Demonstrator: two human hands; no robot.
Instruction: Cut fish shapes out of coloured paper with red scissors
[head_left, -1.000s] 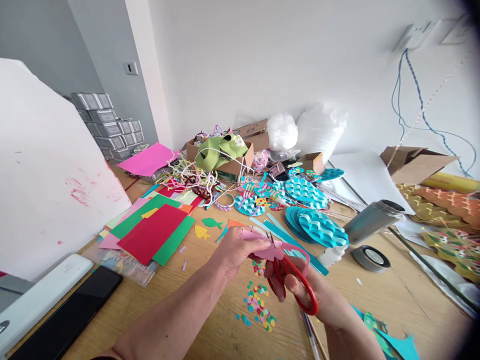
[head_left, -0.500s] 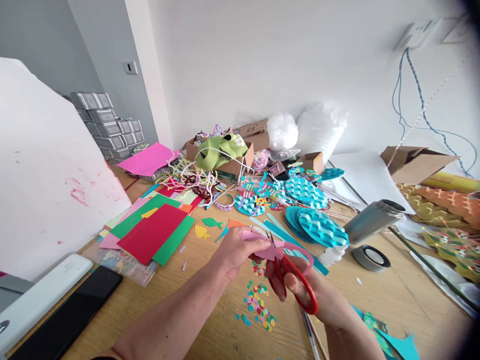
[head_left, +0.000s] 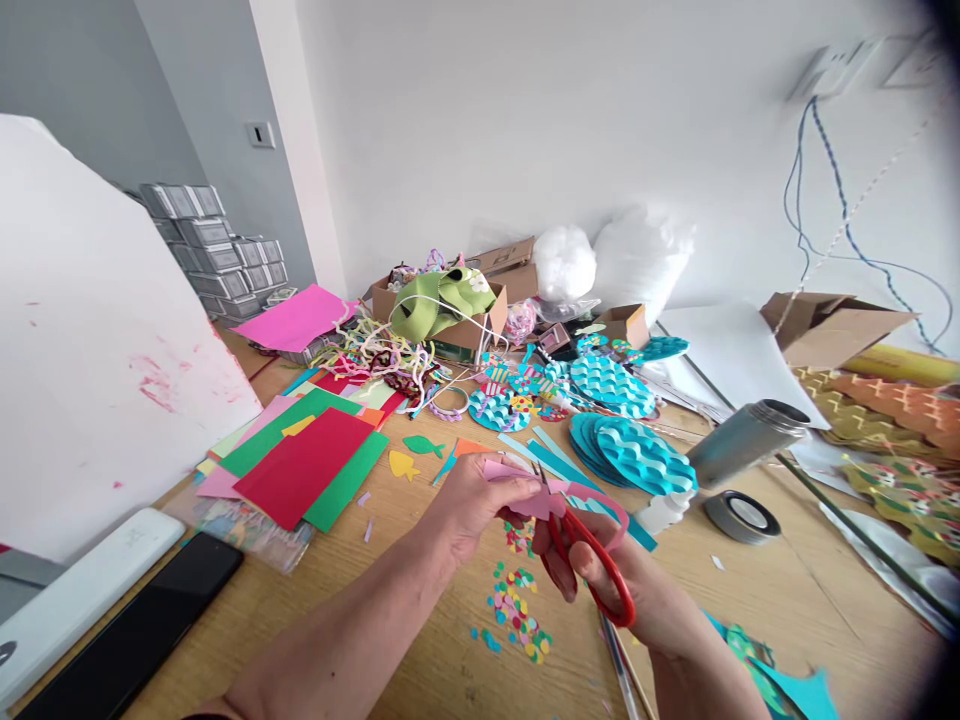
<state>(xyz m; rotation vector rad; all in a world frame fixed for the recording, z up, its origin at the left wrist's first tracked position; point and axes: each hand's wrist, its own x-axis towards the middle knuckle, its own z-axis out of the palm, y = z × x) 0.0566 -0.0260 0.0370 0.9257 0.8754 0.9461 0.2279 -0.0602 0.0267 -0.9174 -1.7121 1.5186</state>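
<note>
Pinched in my left hand (head_left: 469, 500) is a piece of pink paper (head_left: 536, 500), held over the middle of the table. My right hand (head_left: 611, 565) has its fingers through the handles of red scissors (head_left: 600, 565), whose blades meet the paper near my left fingertips. A curled pink strip loops out to the right above my right hand. Below lie small round paper dots (head_left: 517, 610) in several colours. A green paper fish (head_left: 424, 445) and a yellow paper fish (head_left: 403, 464) rest to the left of my hands.
Coloured paper sheets (head_left: 307, 460) and a black phone (head_left: 142, 630) lie to the left. On the right stand a steel flask (head_left: 750, 440), a roll of tape (head_left: 742, 516) and blue wavy paper discs (head_left: 645, 455). Behind is a box with green cloth (head_left: 442, 305).
The scissor handles have drawn slightly closer together. Both hands and the pink paper stay in nearly the same place.
</note>
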